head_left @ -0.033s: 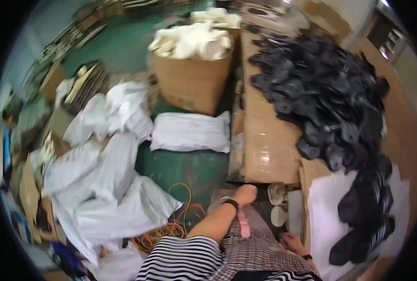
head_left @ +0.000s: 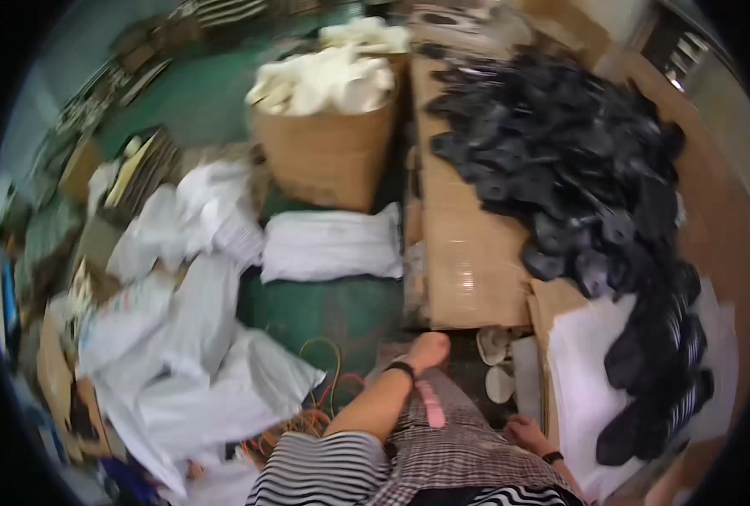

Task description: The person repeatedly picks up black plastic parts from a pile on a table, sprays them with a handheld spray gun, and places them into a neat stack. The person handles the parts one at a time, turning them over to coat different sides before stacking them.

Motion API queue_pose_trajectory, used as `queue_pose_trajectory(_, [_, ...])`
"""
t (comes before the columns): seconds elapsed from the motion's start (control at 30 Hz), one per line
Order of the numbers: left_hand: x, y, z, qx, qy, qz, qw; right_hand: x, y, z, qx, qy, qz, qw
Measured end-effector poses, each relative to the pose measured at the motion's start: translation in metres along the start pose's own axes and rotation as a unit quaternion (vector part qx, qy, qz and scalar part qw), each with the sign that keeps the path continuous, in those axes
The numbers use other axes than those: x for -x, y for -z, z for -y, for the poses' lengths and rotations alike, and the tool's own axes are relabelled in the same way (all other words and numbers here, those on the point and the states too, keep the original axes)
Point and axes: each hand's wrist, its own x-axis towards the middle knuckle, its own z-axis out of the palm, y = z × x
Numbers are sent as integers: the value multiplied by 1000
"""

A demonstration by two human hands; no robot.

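Note:
My left hand (head_left: pixel 428 350) is closed in a fist, held out over the lap of a checked apron (head_left: pixel 442 447); nothing shows sticking out of it. A dark band circles that wrist. A pink strip (head_left: pixel 430 403) lies on the apron just below it. Lower right, my right hand (head_left: pixel 526 433) has its fingers curled in, close to the side of a cardboard-covered table; whatever may be within them is hidden. Near the hands, pale rounded pieces (head_left: pixel 500 384) sit low beside the table.
Black moulded pieces (head_left: pixel 560 160) heap on the cardboard-topped table (head_left: pixel 476 282), with white sheets (head_left: pixel 584 354) nearer. White sacks (head_left: pixel 215 379) pile at left by tangled orange cords (head_left: pixel 286 434). A white bundle (head_left: pixel 333 244) lies ahead, before a carton (head_left: pixel 324 156) of cream pieces.
The whole view has shifted slightly, so the carton, bundle and table stand a little further left. Both hands keep nearly the same pose.

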Motion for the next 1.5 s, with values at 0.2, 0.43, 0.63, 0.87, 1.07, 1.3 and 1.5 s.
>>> queue_pose_trajectory(0.2, [19, 103, 37, -19, 122, -22, 992, 0, -7, 50, -120, -39, -23, 992])
queue_pose_trajectory(0.43, [-54, 154, 35, 130, 283, -22, 950, 69, 39, 58, -182, -35, -297, 937])
queue_pose_trajectory(0.63, [-151, 94, -61, 17, 170, 145, 975, 175, 56, -83, -58, -216, -697, 681])
queue_pose_trajectory(0.87, [-216, -69, -198, -69, 16, 260, 963, 257, 64, -228, -106, -395, -698, 588])
queue_pose_trajectory(1.07, [-214, -173, -302, -57, -35, 365, 928, 268, 85, -222, -51, -459, -652, 601])
queue_pose_trajectory(1.3, [-211, -229, -385, -59, -16, 434, 899, 305, 40, -214, -276, -206, -804, 484])
queue_pose_trajectory(1.5, [-263, -291, -360, -31, -123, 383, 915, 321, 34, 8, -302, -309, -665, 609])
